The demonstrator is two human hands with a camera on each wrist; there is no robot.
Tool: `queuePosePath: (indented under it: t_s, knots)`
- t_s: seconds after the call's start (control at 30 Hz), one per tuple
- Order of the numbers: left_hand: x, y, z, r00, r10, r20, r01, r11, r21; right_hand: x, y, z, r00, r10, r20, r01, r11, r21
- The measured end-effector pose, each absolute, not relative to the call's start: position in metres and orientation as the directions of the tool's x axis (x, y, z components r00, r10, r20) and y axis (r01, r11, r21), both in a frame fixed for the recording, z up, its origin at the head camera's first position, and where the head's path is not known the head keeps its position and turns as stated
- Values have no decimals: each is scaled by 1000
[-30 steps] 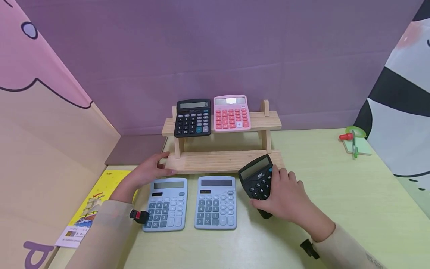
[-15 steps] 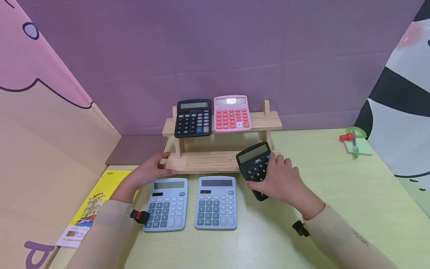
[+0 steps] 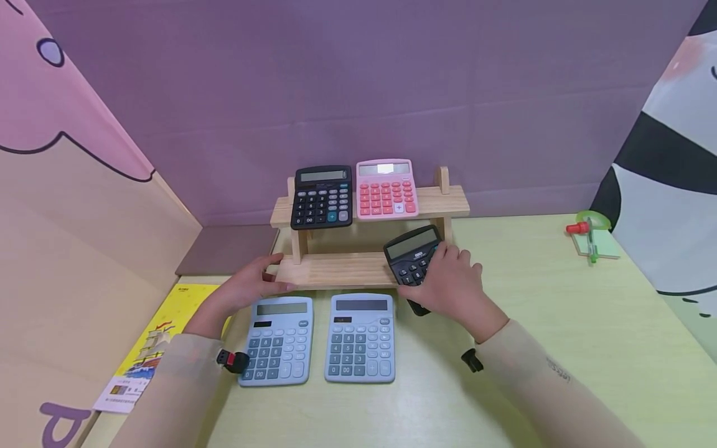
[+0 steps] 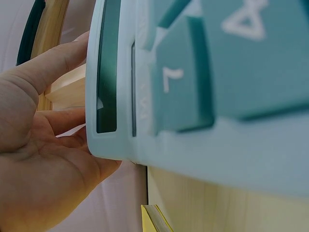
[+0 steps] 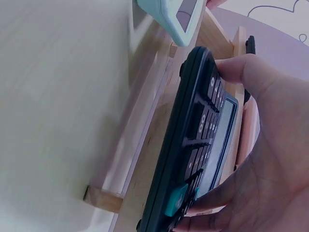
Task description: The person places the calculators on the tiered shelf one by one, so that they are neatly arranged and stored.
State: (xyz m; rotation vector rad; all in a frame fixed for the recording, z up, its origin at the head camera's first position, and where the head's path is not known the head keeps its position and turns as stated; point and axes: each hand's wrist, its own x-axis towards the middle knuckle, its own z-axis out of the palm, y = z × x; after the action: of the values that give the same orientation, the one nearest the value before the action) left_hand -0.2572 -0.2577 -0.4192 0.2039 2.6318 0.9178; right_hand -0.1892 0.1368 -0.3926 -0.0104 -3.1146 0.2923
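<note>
My right hand (image 3: pixel 456 283) grips a black calculator (image 3: pixel 411 249) by its sides, tilted above the right part of the lower board of a two-tier wooden shelf (image 3: pixel 336 269). In the right wrist view the thumb and fingers span the calculator (image 5: pixel 176 121), its keys facing the palm. My left hand (image 3: pixel 246 286) holds the left end of that lower board, thumb in front and fingers behind; a light blue calculator (image 4: pixel 125 145) partly hides it in the left wrist view. On the upper board lean another black calculator (image 3: pixel 322 198) and a pink calculator (image 3: pixel 386 190).
Two light blue calculators, one on the left (image 3: pixel 277 341) and one in the middle (image 3: pixel 360 339), lie on the table before the shelf. A yellow booklet (image 3: pixel 162 336) is at left, beside a brown flat panel (image 3: pixel 226 249). A notepad (image 3: pixel 607 244) and pen (image 3: pixel 592 239) lie far right.
My right hand has carried the black calculator up, leftward and away from me, from in front of the shelf to over the lower board. The left hand has stayed in place.
</note>
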Motion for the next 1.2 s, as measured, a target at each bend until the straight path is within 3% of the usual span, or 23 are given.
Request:
queuePosePath:
  t_s: [0.53, 1.2]
  knots:
    - [-257, -258, -419, -927, 240, -288, 5, 776, 631, -212, 117, -388, -988, 112, -105, 121, 989, -82]
    - [-256, -257, -419, -928, 236, -287, 7, 783, 622, -220, 105, -381, -962, 212, -174, 222, 974, -38]
